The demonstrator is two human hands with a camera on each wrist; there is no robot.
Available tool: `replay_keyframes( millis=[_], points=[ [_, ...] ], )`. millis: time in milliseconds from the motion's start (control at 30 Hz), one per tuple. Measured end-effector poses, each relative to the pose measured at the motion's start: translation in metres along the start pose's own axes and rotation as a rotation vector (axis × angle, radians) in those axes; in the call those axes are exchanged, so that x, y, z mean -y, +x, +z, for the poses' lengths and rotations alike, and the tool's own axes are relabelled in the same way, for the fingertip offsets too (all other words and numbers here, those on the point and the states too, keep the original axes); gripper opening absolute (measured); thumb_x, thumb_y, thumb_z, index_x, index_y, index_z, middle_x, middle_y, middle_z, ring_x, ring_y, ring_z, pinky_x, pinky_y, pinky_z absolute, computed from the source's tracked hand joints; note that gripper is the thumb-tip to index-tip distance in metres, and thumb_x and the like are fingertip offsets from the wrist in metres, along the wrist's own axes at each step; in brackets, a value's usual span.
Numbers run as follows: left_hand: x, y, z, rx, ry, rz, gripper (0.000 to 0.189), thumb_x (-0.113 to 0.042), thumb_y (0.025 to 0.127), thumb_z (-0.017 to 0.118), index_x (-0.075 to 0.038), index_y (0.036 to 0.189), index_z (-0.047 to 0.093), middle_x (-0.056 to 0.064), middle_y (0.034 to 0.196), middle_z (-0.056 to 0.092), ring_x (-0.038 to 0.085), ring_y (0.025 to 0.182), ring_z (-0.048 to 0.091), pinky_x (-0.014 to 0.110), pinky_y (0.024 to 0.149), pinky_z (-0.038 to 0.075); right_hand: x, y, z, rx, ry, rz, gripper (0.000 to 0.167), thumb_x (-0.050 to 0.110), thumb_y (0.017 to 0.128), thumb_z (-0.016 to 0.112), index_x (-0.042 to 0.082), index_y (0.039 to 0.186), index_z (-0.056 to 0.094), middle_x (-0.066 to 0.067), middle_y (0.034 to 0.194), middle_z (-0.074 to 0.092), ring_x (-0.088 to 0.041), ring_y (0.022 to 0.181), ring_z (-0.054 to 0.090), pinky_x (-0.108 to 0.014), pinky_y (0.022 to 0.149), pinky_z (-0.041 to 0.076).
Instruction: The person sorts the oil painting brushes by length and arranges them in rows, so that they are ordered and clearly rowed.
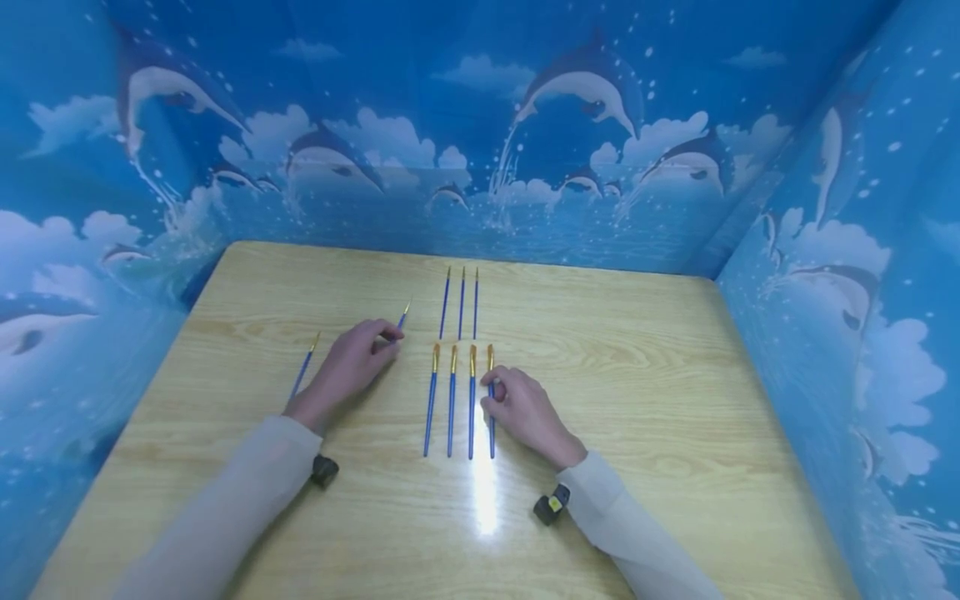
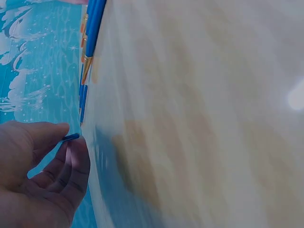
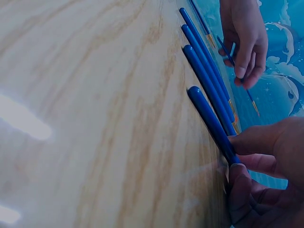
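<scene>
My left hand (image 1: 354, 360) pinches a thin blue paintbrush (image 1: 402, 319) between thumb and fingers, its fine tip pointing away from me. In the right wrist view that brush (image 3: 252, 100) slants down past the fingertips. At the right end of the front row, my right hand (image 1: 531, 410) holds a wider blue paintbrush (image 1: 492, 437) with thumb and fingers. Its rounded blue handle end (image 3: 195, 95) points toward me, while its tan bristles lie on the far side. Beside it lie more wide brushes (image 1: 472, 417), roughly parallel, bristles away from me.
Three thin brushes (image 1: 461, 308) lie side by side behind the front row. Another thin brush (image 1: 305, 367) lies left of my left forearm, partly hidden by it. Blue dolphin-print cloth (image 1: 480, 217) surrounds the back and sides of the wooden table (image 1: 637, 358).
</scene>
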State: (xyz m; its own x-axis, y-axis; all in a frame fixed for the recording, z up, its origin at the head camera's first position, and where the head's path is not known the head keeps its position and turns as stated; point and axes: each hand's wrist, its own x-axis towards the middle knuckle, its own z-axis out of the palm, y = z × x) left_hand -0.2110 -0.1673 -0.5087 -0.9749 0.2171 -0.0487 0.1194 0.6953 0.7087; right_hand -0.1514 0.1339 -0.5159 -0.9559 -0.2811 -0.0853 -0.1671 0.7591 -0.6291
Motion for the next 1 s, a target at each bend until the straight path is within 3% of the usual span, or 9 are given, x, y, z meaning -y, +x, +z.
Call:
replay_keyframes(
  millis=[267,500,767,1000],
  points=[
    [-0.011,0.024,0.006,-0.019,-0.017,-0.028,0.043,-0.008,0.109,0.062,-0.012,0.151,0.062,0.015,0.15,0.063,0.031,0.119,0.066,0.052,0.105,0.059,0.0,0.0,0.0,-0.002,-0.002,-0.006,0.031,0.016,0.099,0.077,0.009,0.129,0.072,0.002,0.089,0.061,-0.013,0.078,0.054,-0.025,0.067,0.048],
    [-0.015,0.041,0.012,-0.046,-0.063,-0.062,0.037,-0.008,0.11,0.061,-0.01,0.147,0.063,0.014,0.147,0.065,0.029,0.103,0.067,0.047,0.092,0.061,0.0,0.0,0.0,-0.004,-0.005,-0.002,0.031,0.016,0.099,0.076,0.009,0.129,0.072,0.002,0.089,0.061,-0.013,0.078,0.054,-0.026,0.067,0.048],
    [-0.018,0.059,0.019,-0.102,0.0,-0.057,0.042,-0.006,0.108,0.061,-0.007,0.15,0.062,0.019,0.154,0.06,0.036,0.135,0.062,0.053,0.117,0.054,0.002,0.0,0.0,-0.008,-0.008,0.005,0.031,0.016,0.099,0.077,0.008,0.129,0.072,0.002,0.089,0.062,-0.013,0.079,0.054,-0.026,0.067,0.048],
    [-0.02,0.072,0.024,-0.086,0.029,-0.079,0.051,-0.002,0.107,0.06,-0.006,0.158,0.054,0.02,0.161,0.055,0.038,0.15,0.052,0.054,0.127,0.045,0.002,0.0,0.0,-0.001,-0.002,0.009,0.031,0.015,0.099,0.077,0.008,0.129,0.072,0.001,0.09,0.061,-0.013,0.078,0.054,-0.025,0.066,0.048]
  ],
)
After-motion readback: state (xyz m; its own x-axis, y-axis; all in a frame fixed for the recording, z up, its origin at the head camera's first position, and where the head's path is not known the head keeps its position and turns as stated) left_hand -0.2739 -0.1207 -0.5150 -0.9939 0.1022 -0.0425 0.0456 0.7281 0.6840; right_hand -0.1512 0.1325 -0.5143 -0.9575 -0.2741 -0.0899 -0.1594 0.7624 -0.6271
